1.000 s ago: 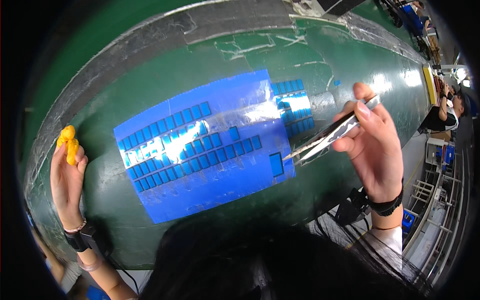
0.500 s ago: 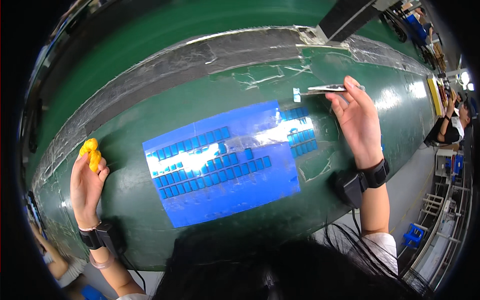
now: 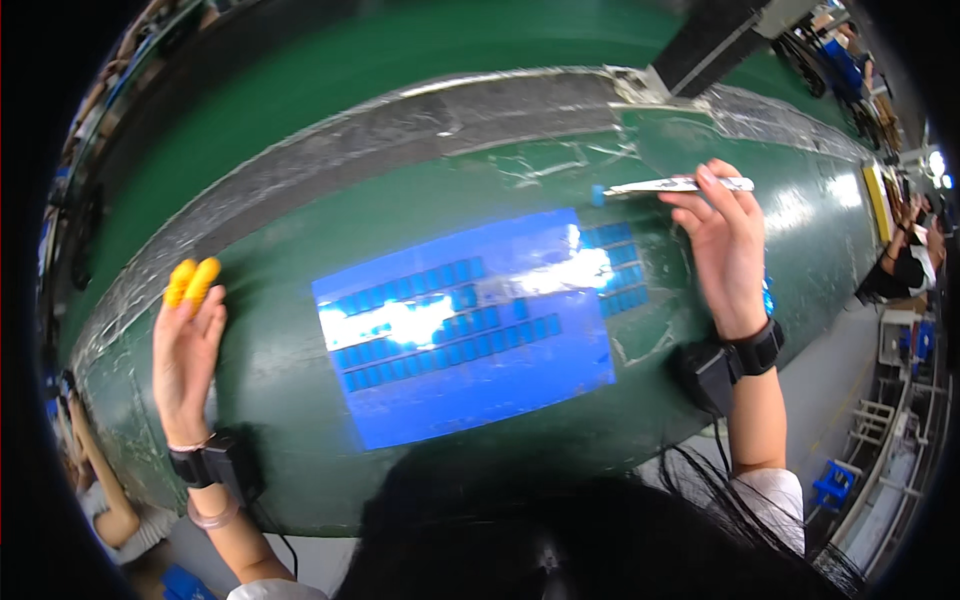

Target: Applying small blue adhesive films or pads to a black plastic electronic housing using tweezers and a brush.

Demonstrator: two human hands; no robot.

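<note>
Centrally, a blue sheet point(image 3: 480, 402) lies on a green table point(image 3: 270, 350), bare room between its left edge and the empty, loosely extended left hand point(image 3: 188, 365). Right of the sheet, the right hand point(image 3: 727, 240) grips tweezers point(image 3: 672, 186), a small blue piece point(image 3: 598, 196) at their tips, just beyond the sheet's far-right corner. Unlike one second earlier, the tips are clear of its near-right corner.

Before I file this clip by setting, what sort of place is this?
Probably a factory floor or workshop, though nothing here settles which. The right hand holds tweezers, small blue pieces lie in rows on a blue sheet, and another person is visible toward the right edge.
</note>
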